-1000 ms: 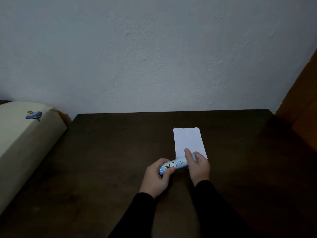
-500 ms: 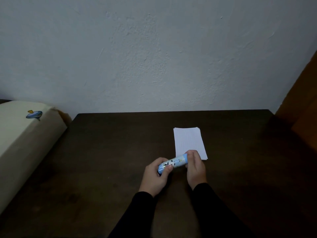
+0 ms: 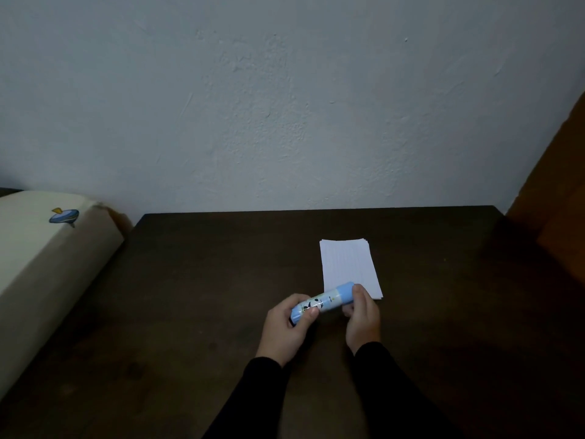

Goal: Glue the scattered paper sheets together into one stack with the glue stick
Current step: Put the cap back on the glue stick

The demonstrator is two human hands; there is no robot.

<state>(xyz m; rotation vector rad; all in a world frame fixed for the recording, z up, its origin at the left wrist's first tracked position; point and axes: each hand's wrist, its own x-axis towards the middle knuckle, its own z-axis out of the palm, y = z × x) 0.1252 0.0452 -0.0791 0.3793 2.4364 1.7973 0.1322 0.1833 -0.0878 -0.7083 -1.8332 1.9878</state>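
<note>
We hold the glue stick (image 3: 323,304) crosswise between both hands, its long axis running left to right and tilted up toward the paper stack (image 3: 346,266), which lies on the bench (image 3: 205,280) just beyond our right hand (image 3: 362,315). Our left hand (image 3: 288,324) grips the barrel; the right curls round the cap end, nearer the sheets.

Paper stack (image 3: 348,267) on table (image 3: 190,296)

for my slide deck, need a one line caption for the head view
Both hands, left hand and right hand, grip a blue glue stick before a paper stack on a dark table.
</note>
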